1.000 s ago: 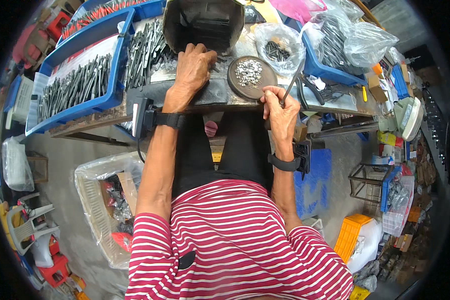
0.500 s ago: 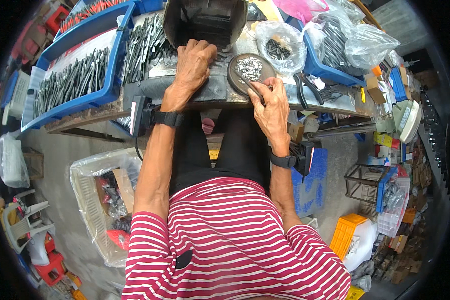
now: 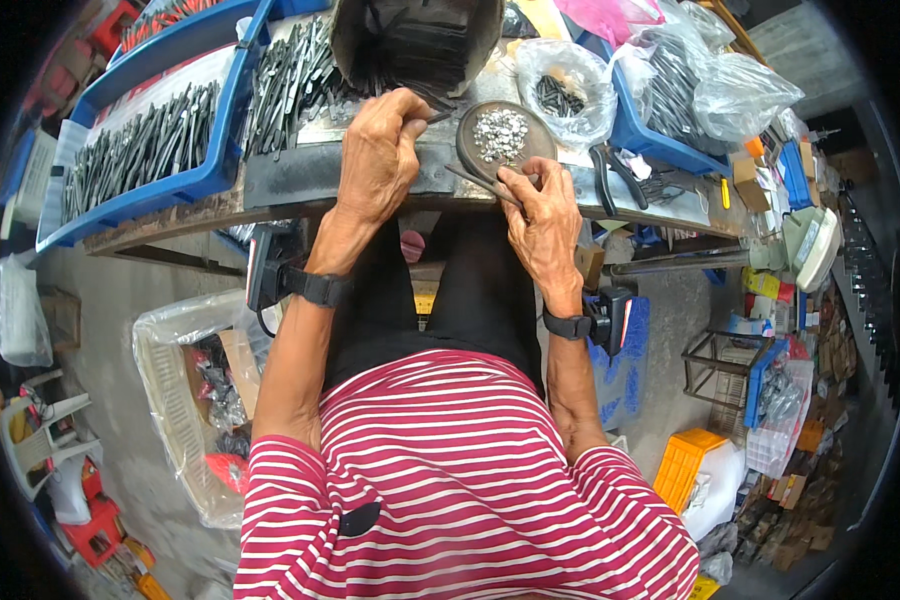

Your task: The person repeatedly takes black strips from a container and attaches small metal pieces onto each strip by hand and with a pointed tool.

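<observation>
Dish (image 3: 540, 138) by right hand (image 3: 545, 220) holds silvery bits (image 3: 500, 135); bag (image 3: 596, 102), dark pieces (image 3: 558, 97).

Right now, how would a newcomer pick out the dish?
Start at the workbench across the top, then its near edge, by the right hand. The dish sits just beyond that hand, left of a clear bag. Round, brown and shallow, it's set apart by its heap of silvery bits; the bag holds dark pieces.

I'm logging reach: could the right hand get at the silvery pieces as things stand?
Probably yes: the silvery pieces lie uncovered in the dish beside the right hand, though it holds a dark rod.
</observation>
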Motion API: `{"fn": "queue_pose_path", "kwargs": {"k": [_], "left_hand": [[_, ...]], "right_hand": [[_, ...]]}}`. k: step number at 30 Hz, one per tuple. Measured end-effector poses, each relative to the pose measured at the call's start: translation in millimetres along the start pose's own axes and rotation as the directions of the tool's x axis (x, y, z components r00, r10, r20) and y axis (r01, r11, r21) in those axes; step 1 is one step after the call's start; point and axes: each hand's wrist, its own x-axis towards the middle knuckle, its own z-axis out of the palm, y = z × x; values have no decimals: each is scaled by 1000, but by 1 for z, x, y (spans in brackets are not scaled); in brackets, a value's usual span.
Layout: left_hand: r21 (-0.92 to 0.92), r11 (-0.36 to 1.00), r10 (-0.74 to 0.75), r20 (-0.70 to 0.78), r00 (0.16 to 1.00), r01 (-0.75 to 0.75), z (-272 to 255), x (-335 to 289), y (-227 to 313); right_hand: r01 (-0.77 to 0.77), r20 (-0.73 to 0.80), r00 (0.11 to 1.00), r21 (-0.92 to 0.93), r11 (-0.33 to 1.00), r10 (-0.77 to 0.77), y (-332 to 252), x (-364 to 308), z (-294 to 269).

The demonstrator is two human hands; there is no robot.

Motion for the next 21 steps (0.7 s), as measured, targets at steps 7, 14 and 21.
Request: {"fn": "queue_pose_path", "kwargs": {"k": [7,14,21], "left_hand": [[-388,875,-308,18,951,291,-1,-23,16],[-575,591,-431,369,823,567,-3,-46,23],[-687,321,-441,501,745,652,3,-55,19]], "right_hand": [[46,-53,998,118,992,-40,6,4,7],[-78,18,997,273,959,76,4,10,6],[-82,4,996,267,960,84,6,11,10]]}}
